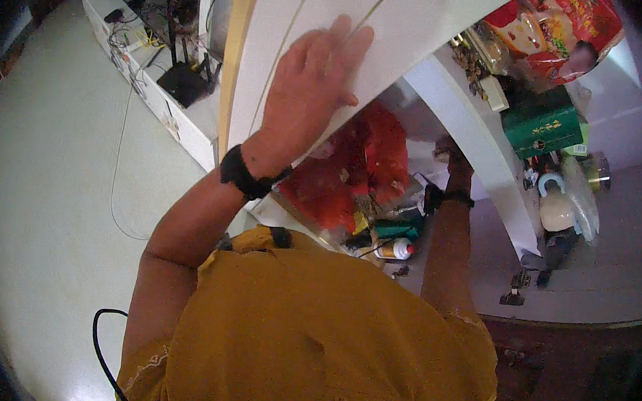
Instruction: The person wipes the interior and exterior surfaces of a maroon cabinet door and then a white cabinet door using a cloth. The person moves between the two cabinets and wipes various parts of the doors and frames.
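Note:
My left hand [311, 85] rests flat against a white cabinet panel [422, 20] with thin gold lines, its fingers spread a little. A black band circles that wrist. Inside the lower compartment, my right hand [455, 155] reaches in beside a white shelf edge [477, 117]. Shadow and blur hide its fingers, so whether it holds something is unclear. Red plastic bags [379, 154] lie to the left of it. Nearer to me are a dark green box [398, 229] and a white bottle with a red cap [395, 249].
The upper shelf bears a red food packet [564, 38], a green box with writing [542, 122] and a jar with a pale blue handle [556, 209]. A metal hinge [515, 289] shows lower right. At left, a black router [183, 82] sits among cables on a white ledge [184, 131].

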### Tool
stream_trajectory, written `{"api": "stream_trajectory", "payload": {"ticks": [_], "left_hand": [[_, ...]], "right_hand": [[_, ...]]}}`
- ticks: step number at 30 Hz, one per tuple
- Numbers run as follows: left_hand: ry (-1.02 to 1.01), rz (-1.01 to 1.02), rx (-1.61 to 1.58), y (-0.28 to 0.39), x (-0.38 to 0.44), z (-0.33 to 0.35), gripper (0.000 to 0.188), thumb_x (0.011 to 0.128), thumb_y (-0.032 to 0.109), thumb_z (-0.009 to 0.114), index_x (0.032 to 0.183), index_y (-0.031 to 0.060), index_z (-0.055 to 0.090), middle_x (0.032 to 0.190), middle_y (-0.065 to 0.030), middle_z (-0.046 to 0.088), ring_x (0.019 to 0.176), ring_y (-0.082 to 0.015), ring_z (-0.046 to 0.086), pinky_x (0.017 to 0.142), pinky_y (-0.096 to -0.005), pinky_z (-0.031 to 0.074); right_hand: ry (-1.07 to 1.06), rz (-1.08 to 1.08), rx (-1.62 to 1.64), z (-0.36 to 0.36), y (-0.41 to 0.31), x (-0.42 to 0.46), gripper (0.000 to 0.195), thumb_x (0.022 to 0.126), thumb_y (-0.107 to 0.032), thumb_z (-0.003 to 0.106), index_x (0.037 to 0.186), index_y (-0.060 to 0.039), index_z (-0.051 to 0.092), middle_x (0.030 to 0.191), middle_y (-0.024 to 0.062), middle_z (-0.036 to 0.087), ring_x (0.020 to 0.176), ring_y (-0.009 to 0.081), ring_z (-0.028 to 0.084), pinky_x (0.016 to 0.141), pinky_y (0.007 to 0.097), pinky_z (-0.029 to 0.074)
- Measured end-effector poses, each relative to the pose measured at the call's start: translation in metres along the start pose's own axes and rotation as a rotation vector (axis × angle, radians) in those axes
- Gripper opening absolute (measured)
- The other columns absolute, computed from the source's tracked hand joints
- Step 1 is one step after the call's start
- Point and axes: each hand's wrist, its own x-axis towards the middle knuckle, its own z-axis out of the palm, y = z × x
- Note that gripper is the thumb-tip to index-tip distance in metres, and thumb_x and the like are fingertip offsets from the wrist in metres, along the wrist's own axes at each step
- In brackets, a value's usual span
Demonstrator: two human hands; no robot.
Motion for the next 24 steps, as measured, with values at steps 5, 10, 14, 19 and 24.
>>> {"api": "stream_trajectory", "payload": {"ticks": [5,10,14,19,24], "left_hand": [[-0.032,-0.01,-0.03,0.001,0.002,-0.01,0.092,0.061,0.016,0.079,0.141,0.0196,0.033,0.143,-0.008,0.032,0.12,-0.0317,0.04,0.101,-0.0405,0.036],[-0.051,0.024,-0.157,0.004,0.004,-0.02,0.089,0.065,0.015,0.077,0.142,0.0205,0.032,0.143,-0.0094,0.032,0.122,-0.0324,0.039,0.101,-0.0409,0.035],[-0.091,0.027,-0.142,0.001,0.0,-0.027,0.087,0.067,0.014,0.076,0.142,0.0204,0.032,0.143,-0.0119,0.032,0.125,-0.0327,0.037,0.102,-0.0416,0.034],[-0.081,0.108,-0.247,-0.005,-0.012,-0.025,0.083,0.069,0.011,0.075,0.141,0.0204,0.035,0.143,-0.014,0.033,0.126,-0.0333,0.036,0.102,-0.0432,0.033],[-0.131,0.099,-0.312,-0.01,-0.023,-0.034,0.07,0.072,0.008,0.073,0.135,0.0166,0.044,0.135,-0.0127,0.041,0.123,-0.0316,0.039,0.098,-0.0421,0.038]], "right_hand": [[-0.043,-0.018,0.098,0.015,-0.001,-0.008,0.024,0.092,-0.026,0.049,0.105,-0.0078,0.057,0.102,0.009,0.062,0.094,0.0227,0.059,0.073,0.0386,0.052],[-0.019,0.287,0.592,0.001,0.043,-0.053,0.025,0.09,-0.028,0.051,0.104,-0.0085,0.057,0.102,0.0088,0.062,0.094,0.0233,0.059,0.071,0.0396,0.052],[-0.055,0.579,0.965,0.067,-0.029,-0.101,0.036,0.084,-0.025,0.049,0.112,-0.0034,0.053,0.11,0.0149,0.06,0.091,0.0304,0.061,0.08,0.0435,0.051],[0.062,0.587,0.972,0.094,-0.06,-0.134,0.04,0.082,-0.028,0.053,0.116,-0.0075,0.054,0.111,0.0097,0.061,0.096,0.0268,0.06,0.076,0.0424,0.051],[-0.005,0.477,1.174,0.109,-0.04,-0.145,0.043,0.083,-0.025,0.05,0.122,-0.0066,0.053,0.122,0.0113,0.056,0.11,0.028,0.054,0.092,0.0442,0.045]]}}
